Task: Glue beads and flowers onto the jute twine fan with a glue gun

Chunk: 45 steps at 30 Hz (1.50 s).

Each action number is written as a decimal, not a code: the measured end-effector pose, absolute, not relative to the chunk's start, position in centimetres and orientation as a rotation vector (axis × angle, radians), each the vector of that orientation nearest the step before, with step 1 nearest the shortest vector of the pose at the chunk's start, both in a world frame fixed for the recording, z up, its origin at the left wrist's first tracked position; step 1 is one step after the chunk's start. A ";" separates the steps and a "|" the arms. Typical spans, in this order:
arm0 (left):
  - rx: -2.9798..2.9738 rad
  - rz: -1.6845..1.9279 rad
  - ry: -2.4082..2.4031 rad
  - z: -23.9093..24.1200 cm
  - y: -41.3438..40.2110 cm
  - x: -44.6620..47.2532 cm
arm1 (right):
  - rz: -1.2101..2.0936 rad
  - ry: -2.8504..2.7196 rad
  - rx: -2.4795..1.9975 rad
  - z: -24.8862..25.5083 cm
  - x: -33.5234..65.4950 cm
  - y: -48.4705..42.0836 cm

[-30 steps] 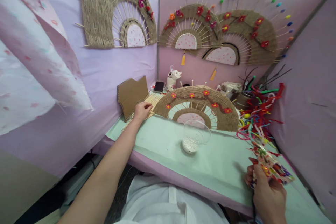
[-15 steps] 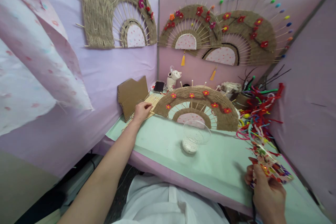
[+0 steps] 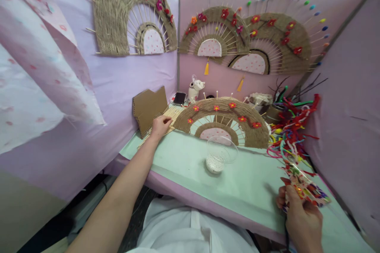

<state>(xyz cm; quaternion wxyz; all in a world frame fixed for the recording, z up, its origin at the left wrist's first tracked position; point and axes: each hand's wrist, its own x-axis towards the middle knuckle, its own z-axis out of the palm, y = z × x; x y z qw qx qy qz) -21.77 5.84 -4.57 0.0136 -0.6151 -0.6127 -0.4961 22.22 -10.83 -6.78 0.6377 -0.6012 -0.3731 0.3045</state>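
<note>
My left hand [image 3: 161, 125] reaches to the far left of the table, its fingers closed at a spread of thin bamboo sticks [image 3: 175, 114]. Low on the right, my right hand [image 3: 301, 213] is wrapped round a colourful patterned thing [image 3: 311, 193] with a shiny clear part; a black cord hangs below that hand. I cannot make out its kind. Between my hands stands a clear round cup [image 3: 215, 164] of small white beads, its lid tilted open. Behind it a twine-woven fan [image 3: 257, 136] with red flowers leans upright, beside the sticks.
Brown cardboard [image 3: 151, 106] leans on the left wall near a phone [image 3: 179, 98] and a white animal figure [image 3: 194, 89]. Colourful pipe cleaners [image 3: 292, 130] pile up at the right. Several woven fans hang on the walls, one being a large fan [image 3: 111, 19]. Patterned cloth [image 3: 35, 71] hangs left.
Both hands stay in the same places. The view has shifted only very slightly.
</note>
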 end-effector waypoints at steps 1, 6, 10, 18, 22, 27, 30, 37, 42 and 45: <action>-1.915 -1.543 -1.909 -4.6 5.8 -21.8 | 0.692 -0.862 -1.378 -6.9 22.3 -10.8; -1.913 -1.533 -1.911 -4.6 5.8 -21.8 | 0.648 -0.881 -1.418 -7.2 22.6 -10.8; -1.921 -1.526 -1.916 -4.6 5.9 -21.8 | 0.653 -0.883 -1.429 -7.3 22.5 -10.8; -1.931 -1.521 -1.922 -4.5 5.8 -21.8 | 0.679 -0.893 -1.378 -7.2 22.6 -10.9; -1.927 -1.517 -1.942 -4.5 5.8 -21.7 | 0.683 -0.892 -1.387 -7.1 22.4 -10.8; -1.918 -1.534 -1.921 -4.5 5.8 -21.7 | 0.665 -0.906 -1.399 -7.2 22.5 -10.8; -1.921 -1.534 -1.915 -4.5 5.8 -21.7 | 0.662 -0.927 -1.407 -7.3 22.6 -10.8; -1.928 -1.531 -1.920 -4.5 5.8 -21.7 | 0.674 -0.907 -1.377 -7.4 22.7 -10.8; -1.920 -1.521 -1.927 -4.4 5.7 -21.7 | 0.693 -0.888 -1.372 -7.1 22.5 -10.8; -1.925 -1.522 -1.930 -4.4 5.8 -21.7 | 0.682 -0.893 -1.390 -7.0 22.4 -10.9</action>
